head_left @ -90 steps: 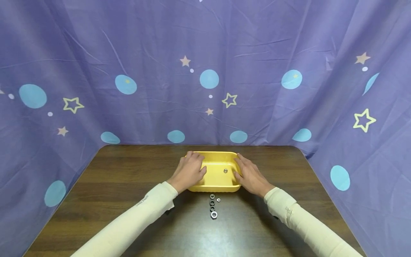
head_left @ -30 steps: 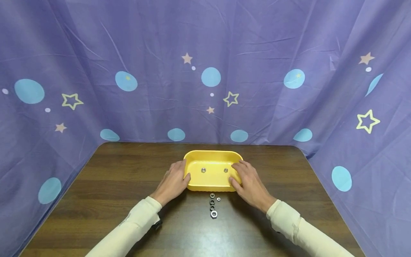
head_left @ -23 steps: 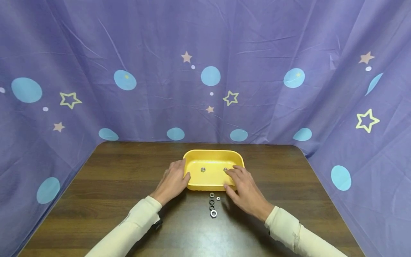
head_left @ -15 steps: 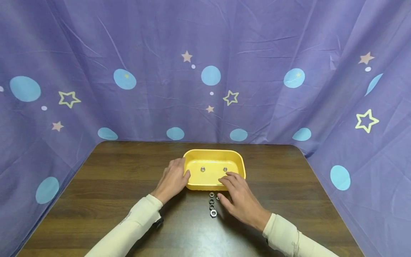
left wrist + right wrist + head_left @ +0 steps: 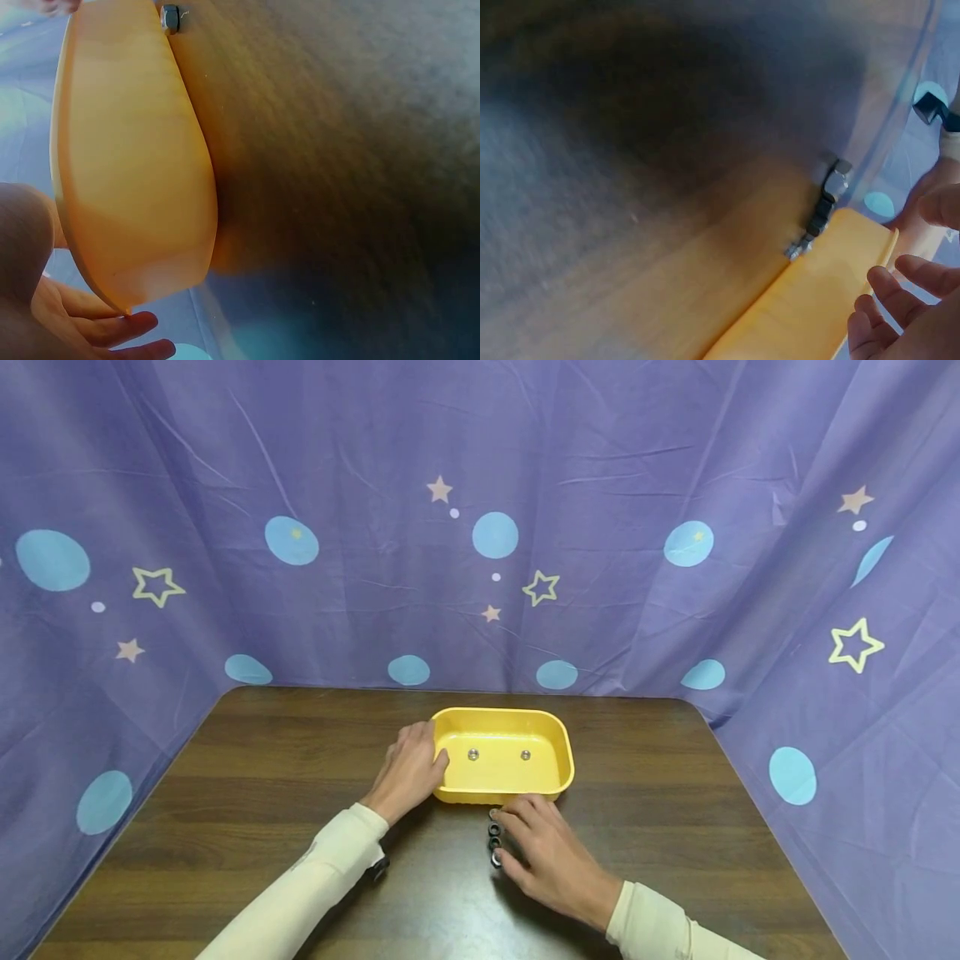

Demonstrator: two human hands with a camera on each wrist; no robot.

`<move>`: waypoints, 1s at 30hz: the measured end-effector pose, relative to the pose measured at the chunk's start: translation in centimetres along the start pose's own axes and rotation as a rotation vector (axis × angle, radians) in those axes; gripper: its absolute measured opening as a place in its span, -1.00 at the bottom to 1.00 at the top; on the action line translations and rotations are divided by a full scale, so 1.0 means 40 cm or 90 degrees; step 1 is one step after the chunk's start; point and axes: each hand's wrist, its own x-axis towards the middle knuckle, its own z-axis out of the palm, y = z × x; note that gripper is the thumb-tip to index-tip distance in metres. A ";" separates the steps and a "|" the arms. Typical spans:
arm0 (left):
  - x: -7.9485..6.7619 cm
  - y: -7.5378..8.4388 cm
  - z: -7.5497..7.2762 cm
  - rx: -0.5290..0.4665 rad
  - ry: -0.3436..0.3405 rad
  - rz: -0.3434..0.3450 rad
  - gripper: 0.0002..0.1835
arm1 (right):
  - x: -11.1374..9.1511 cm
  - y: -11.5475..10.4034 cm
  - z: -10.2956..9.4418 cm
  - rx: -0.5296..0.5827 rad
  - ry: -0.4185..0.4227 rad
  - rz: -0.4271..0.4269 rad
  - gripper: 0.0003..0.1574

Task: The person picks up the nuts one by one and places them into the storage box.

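A yellow tray [image 5: 498,774] lies on the table with two small metal nuts inside, one left nut [image 5: 473,754] and one right nut [image 5: 526,755]. My left hand [image 5: 408,770] holds the tray's left end, thumb over the rim and fingers along the outside. Below the tray's front wall runs a column of several hex nuts [image 5: 494,830], dark and silver. Over the column's right side hovers my right hand [image 5: 558,864], fingers loosely bent and spread, holding nothing. The right wrist view shows these fingers [image 5: 889,296] apart from the nut row [image 5: 821,214]. The smallest nut is hidden beneath this hand.
The brown wooden table [image 5: 300,760] has rounded far corners. Behind it and along both sides hangs a purple curtain [image 5: 600,610] with stars and blue dots. A black wrist device [image 5: 378,867] sits under the left sleeve.
My right hand has left the tray's right end and moved toward me and left, over the nuts. My left hand has shifted left from inside the tray, uncovering the left nut; it now grips the end.
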 end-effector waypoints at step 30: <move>0.054 0.006 0.019 0.028 -0.018 -0.010 -0.33 | -0.018 -0.007 0.056 -0.109 -0.087 -0.036 -0.70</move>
